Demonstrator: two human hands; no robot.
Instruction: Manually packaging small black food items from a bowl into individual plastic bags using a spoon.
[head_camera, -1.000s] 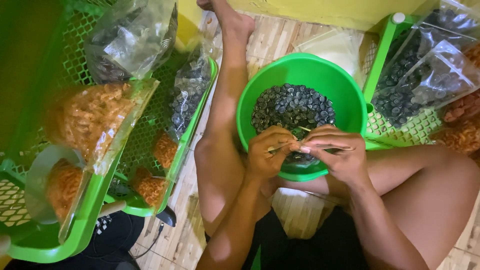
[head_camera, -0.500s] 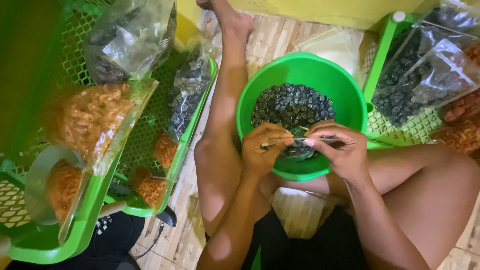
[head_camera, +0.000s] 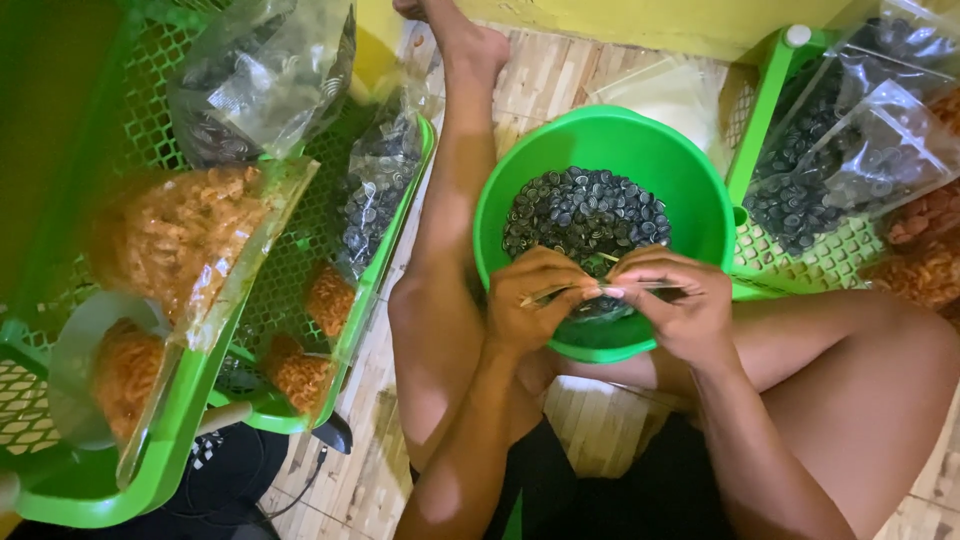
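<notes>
A small clear plastic bag (head_camera: 610, 292), thin and glossy, is stretched flat between the two hands above the near rim of the green plastic bowl (head_camera: 690, 190). The left hand (head_camera: 530, 300) pinches its edge at 9 o'clock and the right hand (head_camera: 675, 305) pinches it at 3 o'clock; the fingertips nearly meet in the middle. Under the bag lies a heap of small dark round snack pieces (head_camera: 585, 210), shiny and ridged. The bowl is round and smooth and sits between the person's bare legs. At 2 o'clock a green lattice basket (head_camera: 800, 260) holds filled clear bags of the dark pieces (head_camera: 850, 160). At 9 o'clock another green basket (head_camera: 150, 90) holds bags of orange crunchy snacks (head_camera: 170, 240).
</notes>
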